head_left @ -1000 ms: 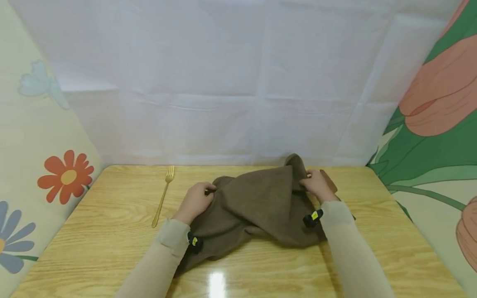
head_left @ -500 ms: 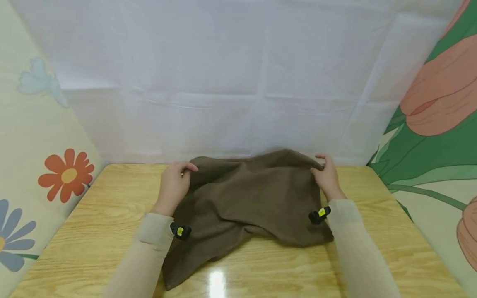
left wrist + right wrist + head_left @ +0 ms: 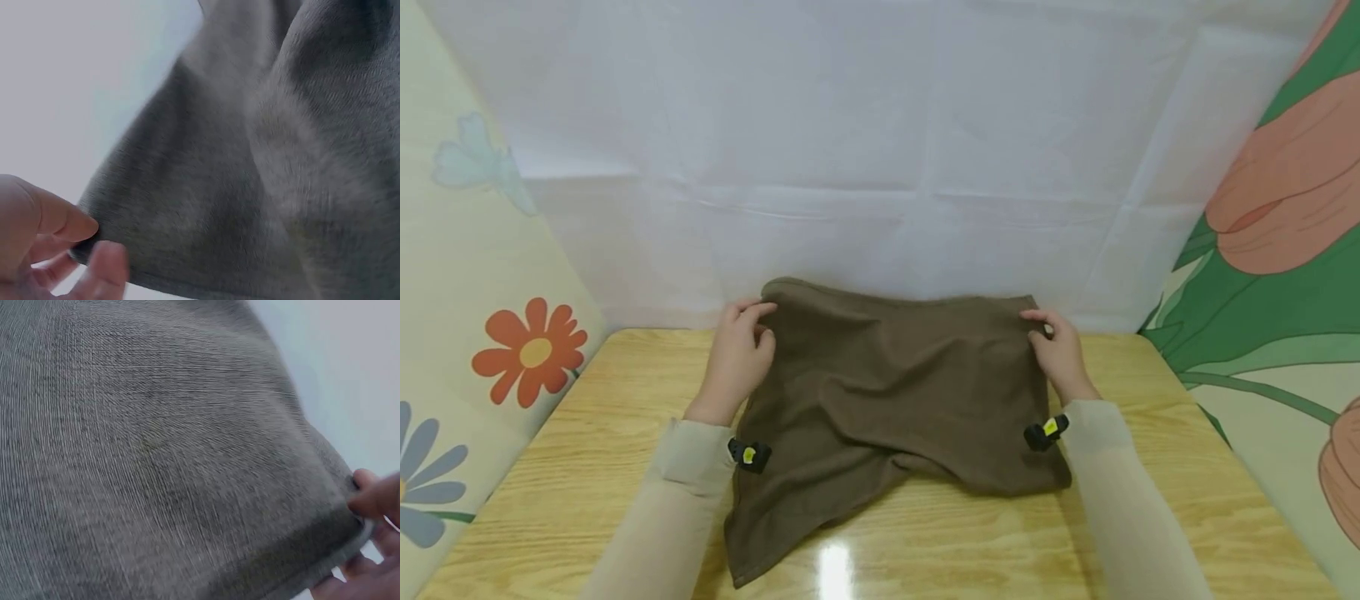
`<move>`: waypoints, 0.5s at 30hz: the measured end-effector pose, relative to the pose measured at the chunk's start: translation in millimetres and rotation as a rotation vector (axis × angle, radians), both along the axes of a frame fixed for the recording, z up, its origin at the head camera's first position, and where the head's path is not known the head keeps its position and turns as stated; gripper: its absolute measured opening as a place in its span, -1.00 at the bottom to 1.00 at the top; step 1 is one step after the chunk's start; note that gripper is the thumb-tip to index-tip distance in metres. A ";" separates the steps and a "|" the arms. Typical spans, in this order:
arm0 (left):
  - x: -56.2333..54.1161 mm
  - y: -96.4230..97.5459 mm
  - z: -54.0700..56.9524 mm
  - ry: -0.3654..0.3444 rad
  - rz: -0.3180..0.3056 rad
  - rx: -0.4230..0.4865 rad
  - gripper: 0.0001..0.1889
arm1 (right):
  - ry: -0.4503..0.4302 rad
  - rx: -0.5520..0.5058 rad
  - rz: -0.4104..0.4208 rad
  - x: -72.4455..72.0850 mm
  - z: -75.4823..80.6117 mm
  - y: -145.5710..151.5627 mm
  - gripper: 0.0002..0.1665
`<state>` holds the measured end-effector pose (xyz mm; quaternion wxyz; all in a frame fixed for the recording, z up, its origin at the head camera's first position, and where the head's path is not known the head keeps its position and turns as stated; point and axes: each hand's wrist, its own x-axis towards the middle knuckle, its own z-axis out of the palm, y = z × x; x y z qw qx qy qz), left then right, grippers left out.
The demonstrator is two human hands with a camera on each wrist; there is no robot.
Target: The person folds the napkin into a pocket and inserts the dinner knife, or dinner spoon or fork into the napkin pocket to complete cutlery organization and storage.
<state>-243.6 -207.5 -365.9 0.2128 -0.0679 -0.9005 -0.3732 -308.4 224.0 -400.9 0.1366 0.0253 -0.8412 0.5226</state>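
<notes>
A brown cloth [image 3: 917, 375] lies spread and wrinkled across the table, its far edge lifted against the white backdrop. At its far left corner my left hand [image 3: 737, 354] pinches the fabric; the left wrist view shows the cloth [image 3: 206, 187] caught between thumb and finger. My right hand [image 3: 1060, 354] grips the far right corner. Close up in the right wrist view, the right thumb presses the cloth [image 3: 187, 456] onto the fingers behind it. The fork seen earlier is out of sight, its former spot now behind the left hand and cloth.
The wooden table [image 3: 587, 467] ends at a hanging white sheet [image 3: 850, 167] at the back. Flower-painted panels stand at the left [image 3: 467, 250] and right [image 3: 1285, 250]. Each wrist wears a small black camera.
Both hands have moved apart and away from me, the left one further. The bunched cloth has opened out, and its far edge has risen. The gold fork has gone out of sight.
</notes>
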 end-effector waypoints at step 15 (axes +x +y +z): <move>-5.0 -11.5 -47.7 -0.324 -0.192 -0.184 -0.46 | -0.202 0.352 0.273 2.9 -9.8 2.7 -0.37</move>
